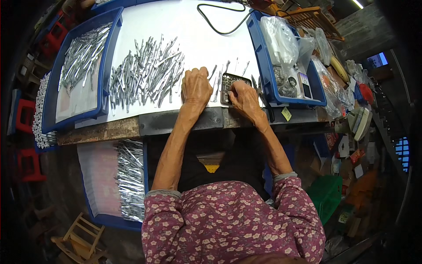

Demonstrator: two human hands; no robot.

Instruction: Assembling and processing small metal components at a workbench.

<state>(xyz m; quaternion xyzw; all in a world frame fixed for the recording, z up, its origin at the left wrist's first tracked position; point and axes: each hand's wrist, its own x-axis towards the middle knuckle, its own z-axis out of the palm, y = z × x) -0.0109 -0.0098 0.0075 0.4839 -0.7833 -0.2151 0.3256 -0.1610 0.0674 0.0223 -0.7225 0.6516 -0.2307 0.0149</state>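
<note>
On the white tabletop, my left hand [196, 88] is closed with its fingers curled under, just right of a loose heap of thin silvery metal strips [147, 72]. Whatever it grips is hidden beneath the knuckles. My right hand [247, 100] reaches over a small dark tray [223, 97] of tiny metal parts. Its thumb and fingers are drawn together at the tray's right part, and anything between them is too small to make out. A few single strips [216, 86] lie between my left hand and the tray.
Blue bins flank the work area: one of metal strips [107, 83] at left, one of plastic bags [292, 102] at right. Dark-handled tools [266, 102] lie beside the small tray. A black cable [224, 33] loops at the back. Below left sits another strip-filled bin [116, 221].
</note>
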